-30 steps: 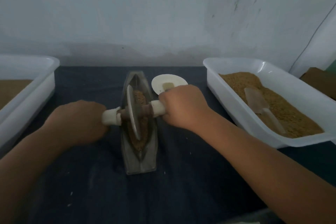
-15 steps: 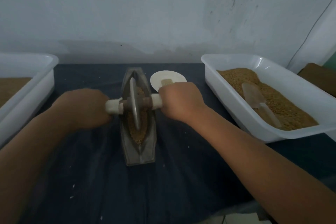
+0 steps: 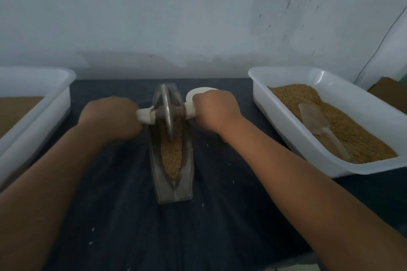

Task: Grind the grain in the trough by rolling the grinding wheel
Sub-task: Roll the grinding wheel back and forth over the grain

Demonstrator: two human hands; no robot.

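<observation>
The left hand (image 3: 110,116) and right hand (image 3: 214,112) each curl tight round a white handle end (image 3: 144,115), the grinding wheel (image 3: 167,114) upright between them near the far end of the trough (image 3: 174,191). The grain (image 3: 171,156) lies mostly on the near side of the hands; an uneven push from one hand could tilt the wheel and tip the narrow trough.

Your view is dim and bluish, lit softly and evenly — no glare, only faint shadows; edges bow from the wide lens, and detail is slightly soft.
</observation>
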